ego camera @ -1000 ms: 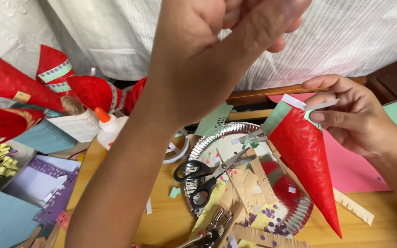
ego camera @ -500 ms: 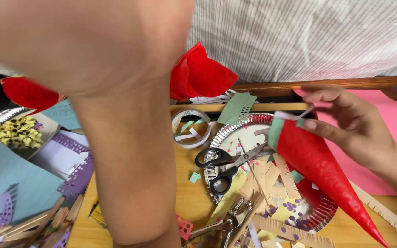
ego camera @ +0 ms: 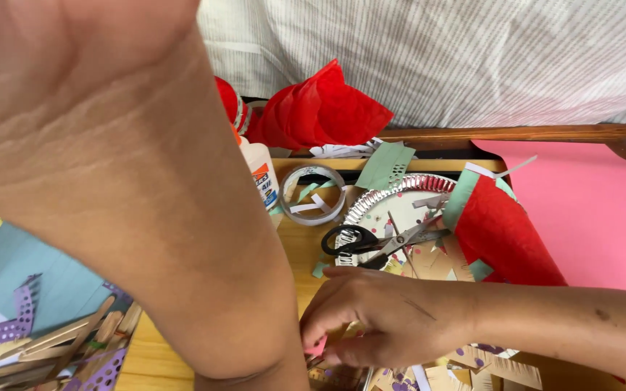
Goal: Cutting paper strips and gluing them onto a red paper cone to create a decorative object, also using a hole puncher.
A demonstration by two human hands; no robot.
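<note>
Right hand [ego camera: 385,318] low, fingers pinched

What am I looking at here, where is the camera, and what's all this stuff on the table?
The camera sits on a person's head and looks down at their own two bare hands over a wooden craft table. No machine is involved.

The big blurred shape filling the left is the left forearm, raised close to the lens; the left hand itself is out of the picture. The right hand reaches in low, fingertips pinching among small paper scraps; what it grips, if anything, is hidden.

On the table: a red paper cone lying on a silver foil plate, black-handled scissors, a roll of clear tape, a white glue bottle, a pink paper sheet, blue paper, purple punched strips and wooden craft sticks.
</note>
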